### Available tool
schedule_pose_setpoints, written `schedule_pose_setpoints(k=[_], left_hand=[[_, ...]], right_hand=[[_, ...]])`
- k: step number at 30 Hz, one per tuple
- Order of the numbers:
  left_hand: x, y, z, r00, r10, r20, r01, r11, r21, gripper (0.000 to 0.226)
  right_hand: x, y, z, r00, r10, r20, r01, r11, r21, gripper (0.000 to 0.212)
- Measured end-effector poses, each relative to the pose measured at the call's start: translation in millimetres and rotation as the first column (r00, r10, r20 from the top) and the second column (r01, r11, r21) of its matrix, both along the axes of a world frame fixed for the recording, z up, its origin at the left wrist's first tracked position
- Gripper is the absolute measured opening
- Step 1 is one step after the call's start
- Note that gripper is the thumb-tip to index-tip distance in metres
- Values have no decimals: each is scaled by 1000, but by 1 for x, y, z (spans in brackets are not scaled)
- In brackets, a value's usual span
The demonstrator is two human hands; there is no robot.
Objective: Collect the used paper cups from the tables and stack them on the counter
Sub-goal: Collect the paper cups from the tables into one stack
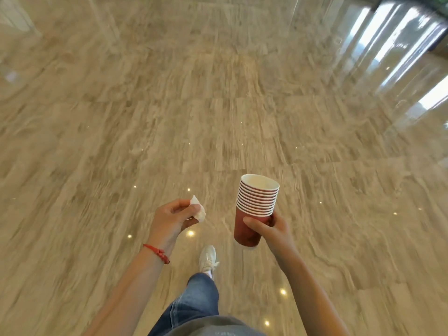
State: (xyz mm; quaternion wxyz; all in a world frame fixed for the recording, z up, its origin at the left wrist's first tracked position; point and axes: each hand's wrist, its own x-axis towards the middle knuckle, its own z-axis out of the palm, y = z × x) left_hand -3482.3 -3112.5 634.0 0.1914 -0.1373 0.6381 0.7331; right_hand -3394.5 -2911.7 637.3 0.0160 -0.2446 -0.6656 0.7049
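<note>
The stack of paper cups (255,209) is dark red outside with white rolled rims, nested one inside another so the rims form a tight ladder of rings, and the top cup shows a pale inside. It is in the air above the floor (218,105), tilted a little to the left, in my right hand (271,229). My fingers (254,223) are curled round the lowest cup, thumb across its front. My right arm reaches forward from the lower right. My left hand (173,219) is held out beside it, well apart, its fingers pinching a crumpled white tissue (198,210). A red cord bracelet (157,252) circles that wrist. Below, my white shoe (208,259) and jeans (191,304) show over the glossy beige stone.
</note>
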Motion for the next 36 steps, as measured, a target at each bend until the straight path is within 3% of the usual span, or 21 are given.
schedule_pose_setpoints(k=[7,15,28,36], left_hand=[[-177,64,18,998,-49,-33,49,999,-1,7],[-322,157,11,991,-132,-17,131,991,-18,14],[-569,326,16,996,-71,-46,70,997,-24,18],[-718,393,-4,998,-58,8,58,998,-28,5]], right_hand=[[-166,64,17,1000,7,-18,-7,1000,-5,32],[-311,152,9,997,-66,-28,65,998,-22,30],[-562,331,14,999,9,-51,-10,1000,-9,29],[-714,397,-6,1000,-6,-16,6,1000,-14,30]])
